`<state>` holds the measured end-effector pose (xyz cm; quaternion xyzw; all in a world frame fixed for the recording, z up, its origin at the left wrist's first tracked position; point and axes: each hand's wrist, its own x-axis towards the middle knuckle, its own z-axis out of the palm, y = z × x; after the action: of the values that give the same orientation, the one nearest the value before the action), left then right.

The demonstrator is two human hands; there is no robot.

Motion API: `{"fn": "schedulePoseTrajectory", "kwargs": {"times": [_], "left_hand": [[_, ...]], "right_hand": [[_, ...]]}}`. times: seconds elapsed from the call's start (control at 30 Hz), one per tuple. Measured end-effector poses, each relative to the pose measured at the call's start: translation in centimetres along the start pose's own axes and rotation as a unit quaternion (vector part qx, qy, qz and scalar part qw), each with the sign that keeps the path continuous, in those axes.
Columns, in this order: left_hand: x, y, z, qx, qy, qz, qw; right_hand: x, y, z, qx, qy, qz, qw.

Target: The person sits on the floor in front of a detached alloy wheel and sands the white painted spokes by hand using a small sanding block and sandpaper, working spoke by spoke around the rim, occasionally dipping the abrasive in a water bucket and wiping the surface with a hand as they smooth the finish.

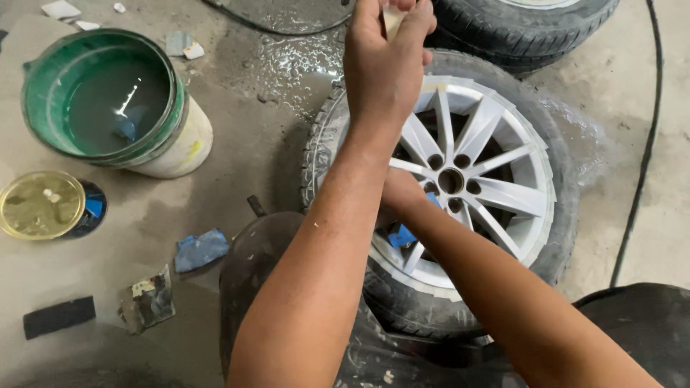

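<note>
A silver multi-spoke alloy wheel [496, 154] lies flat in its black tyre [568, 237], with pale tape around the rim edge. My left hand [384, 65] is raised over the tyre's far edge, fingers pinched on a small pale piece [393, 18]. My right hand [401, 192] reaches in from the right to the spokes beside the hub [451, 179], partly hidden behind my left forearm. It presses a blue piece [402, 234] against the spokes.
A bucket [176, 147] with a green inside holds grey water at the upper left. A yellow-lidded tin [42, 205], a blue rag [201, 248], a worn scrap [147, 302] and a black block [59, 316] lie on the wet concrete. Second tyre [517, 29] behind; black cable [640, 172] right.
</note>
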<state>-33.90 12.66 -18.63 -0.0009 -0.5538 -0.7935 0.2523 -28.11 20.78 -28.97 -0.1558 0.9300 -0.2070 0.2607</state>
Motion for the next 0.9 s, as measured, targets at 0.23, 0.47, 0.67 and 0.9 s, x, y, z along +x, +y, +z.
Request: {"fn": "schedulePoseTrajectory", "kwargs": {"times": [0.23, 0.47, 0.67, 0.9], "left_hand": [[-0.6, -0.7, 0.3, 0.054, -0.021, -0.027, 0.998], [-0.7, -2.2, 1.0, 0.059, -0.043, -0.047, 0.996], [-1.7, -3.7, 3.0, 0.098, -0.096, -0.051, 0.989], [-3.8, -5.7, 7.0, 0.152, -0.157, -0.075, 0.973]], "right_hand": [[-1.6, 3.7, -2.7, 0.07, 0.092, -0.115, 0.987], [-10.0, 11.6, -11.6, 0.098, 0.159, -0.002, 0.982], [-16.9, 15.8, -13.1, 0.058, 0.165, 0.148, 0.973], [-16.9, 18.1, -15.3, 0.086, 0.16, 0.161, 0.97]]}}
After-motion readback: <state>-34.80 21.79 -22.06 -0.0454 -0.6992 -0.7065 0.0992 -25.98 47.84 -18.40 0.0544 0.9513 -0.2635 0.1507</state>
